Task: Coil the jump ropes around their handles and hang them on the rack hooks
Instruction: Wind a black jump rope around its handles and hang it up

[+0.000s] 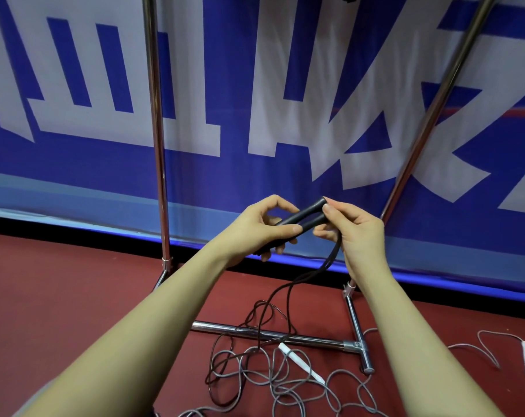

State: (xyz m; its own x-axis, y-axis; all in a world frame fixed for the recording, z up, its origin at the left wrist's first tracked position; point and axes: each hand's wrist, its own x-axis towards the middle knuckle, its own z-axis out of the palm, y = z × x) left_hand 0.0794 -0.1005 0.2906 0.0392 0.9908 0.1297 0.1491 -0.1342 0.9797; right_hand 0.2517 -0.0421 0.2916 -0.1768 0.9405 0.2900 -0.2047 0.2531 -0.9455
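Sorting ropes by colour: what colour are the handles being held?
Black handles, seen in the head view.

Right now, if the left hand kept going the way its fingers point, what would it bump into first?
Probably the right hand. The left hand points along the two black handles it holds, and the right hand's fingertips already touch their far ends. Depth is hard to judge.

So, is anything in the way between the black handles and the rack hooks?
The hooks are out of view, so that cannot be told. Both hands hold the black handles; their rope lies tangled with the grey rope.
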